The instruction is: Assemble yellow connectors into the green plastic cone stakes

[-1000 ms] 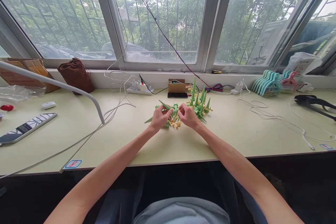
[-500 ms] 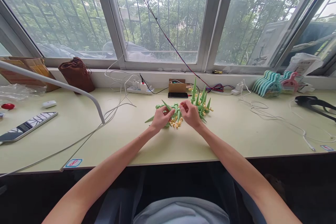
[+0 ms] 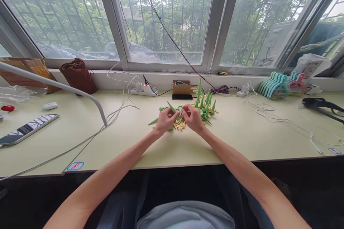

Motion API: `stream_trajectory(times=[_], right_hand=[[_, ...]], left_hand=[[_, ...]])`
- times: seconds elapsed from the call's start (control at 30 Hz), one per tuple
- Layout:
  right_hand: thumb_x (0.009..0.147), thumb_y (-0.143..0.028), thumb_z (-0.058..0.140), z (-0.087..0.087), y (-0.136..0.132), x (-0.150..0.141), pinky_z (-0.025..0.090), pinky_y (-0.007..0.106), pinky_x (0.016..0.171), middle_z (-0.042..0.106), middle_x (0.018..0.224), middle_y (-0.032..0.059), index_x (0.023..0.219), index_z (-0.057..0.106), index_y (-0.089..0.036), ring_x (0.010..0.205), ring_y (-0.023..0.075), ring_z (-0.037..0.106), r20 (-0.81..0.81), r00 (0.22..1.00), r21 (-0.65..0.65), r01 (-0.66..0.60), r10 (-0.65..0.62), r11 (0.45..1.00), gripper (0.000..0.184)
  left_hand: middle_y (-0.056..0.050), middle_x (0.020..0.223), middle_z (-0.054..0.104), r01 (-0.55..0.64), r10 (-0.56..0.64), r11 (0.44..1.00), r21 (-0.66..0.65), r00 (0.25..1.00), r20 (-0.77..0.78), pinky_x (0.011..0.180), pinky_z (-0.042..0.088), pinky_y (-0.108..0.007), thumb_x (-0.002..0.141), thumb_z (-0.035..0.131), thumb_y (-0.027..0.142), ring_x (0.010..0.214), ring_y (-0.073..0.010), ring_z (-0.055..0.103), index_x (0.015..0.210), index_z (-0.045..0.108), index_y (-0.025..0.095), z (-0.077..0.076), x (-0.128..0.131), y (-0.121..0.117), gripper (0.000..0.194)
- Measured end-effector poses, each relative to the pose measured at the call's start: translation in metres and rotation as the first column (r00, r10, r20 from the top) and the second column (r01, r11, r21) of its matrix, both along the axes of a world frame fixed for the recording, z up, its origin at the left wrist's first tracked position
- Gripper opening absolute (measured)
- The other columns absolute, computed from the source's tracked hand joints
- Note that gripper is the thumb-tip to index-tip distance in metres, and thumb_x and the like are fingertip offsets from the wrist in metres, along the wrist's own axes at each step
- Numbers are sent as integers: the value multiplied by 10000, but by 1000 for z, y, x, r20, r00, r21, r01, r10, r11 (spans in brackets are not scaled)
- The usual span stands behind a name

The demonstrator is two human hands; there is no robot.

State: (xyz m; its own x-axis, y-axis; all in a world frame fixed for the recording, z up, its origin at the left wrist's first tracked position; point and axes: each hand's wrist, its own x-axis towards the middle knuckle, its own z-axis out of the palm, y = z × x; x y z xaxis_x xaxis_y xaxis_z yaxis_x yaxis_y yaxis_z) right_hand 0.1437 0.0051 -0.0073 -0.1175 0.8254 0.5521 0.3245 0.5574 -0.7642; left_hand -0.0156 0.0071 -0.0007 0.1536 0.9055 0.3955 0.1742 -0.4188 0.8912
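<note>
My left hand [image 3: 164,120] is closed on a green cone-shaped plastic piece [image 3: 171,107], whose pointed tip sticks up past the thumb and slants left. Close against it, my right hand [image 3: 194,117] has thumb and fingers pinched together; whatever they hold is hidden. Below and between the hands lie several small yellow plastic pieces [image 3: 179,125]. A loose green spike [image 3: 153,122] pokes out to the left of my left hand. Beyond my right hand, several green spikes with yellow pieces on them stand upright, among them a tall spike [image 3: 198,92].
Behind the hands, a black phone [image 3: 182,97] lies before a small cardboard box [image 3: 181,87]. A white power strip [image 3: 143,91] and cables run along the window side. To the left are a grey curved arm [image 3: 88,96] and a brown pouch [image 3: 77,77]; hangers [image 3: 274,86] stand right.
My right hand has moved left to meet the left hand at the green piece. My left hand has shifted slightly right, still holding the cone.
</note>
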Motion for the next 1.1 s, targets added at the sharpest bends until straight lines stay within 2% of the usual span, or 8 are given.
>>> stream_trajectory(times=[0.3, 0.5, 0.7, 0.87, 1.1], right_hand=[[911, -471, 501, -1, 3, 3, 440, 265, 404, 616, 742, 18, 900, 497, -220, 469, 159, 613, -96, 995, -6, 21, -21, 1000, 251], [899, -486, 518, 1, 4, 5, 439, 268, 420, 640, 741, 26, 897, 515, -214, 444, 143, 579, -103, 992, -50, 65, -70, 997, 272], [893, -449, 528, 1, 7, 6, 463, 279, 524, 638, 704, 23, 878, 537, -205, 521, 150, 580, -104, 992, 0, 77, -76, 997, 245], [889, -437, 533, 2, 7, 5, 472, 285, 595, 657, 761, 40, 873, 554, -198, 616, 160, 595, -77, 993, 31, 95, -93, 995, 241], [882, -423, 540, 2, 7, 6, 466, 281, 585, 654, 782, 46, 851, 557, -198, 635, 162, 592, -77, 996, 37, 55, -51, 998, 228]], left_hand=[[-14, 662, 605, 122, -122, 992, -17, 993, -3, 497, 468, -241, 743, 753, 478, 569, -133, 578, 835, 649, 164, 1, 0, -1, 344], [-34, 807, 643, 178, -177, 984, 28, 983, -56, 502, 465, -220, 792, 705, 463, 591, -116, 587, 907, 631, 166, -2, -1, -2, 327], [-54, 957, 648, 155, -147, 985, 74, 984, -99, 498, 446, -207, 826, 660, 468, 573, -83, 545, 904, 612, 165, -3, 0, -2, 317], [-53, 888, 644, 109, -103, 992, 62, 990, -93, 488, 455, -209, 822, 644, 530, 585, -104, 560, 899, 612, 161, -1, 0, -2, 378], [-57, 853, 656, 102, -95, 993, 66, 991, -95, 510, 485, -222, 817, 655, 510, 612, -124, 599, 870, 622, 158, 1, 0, -2, 357]])
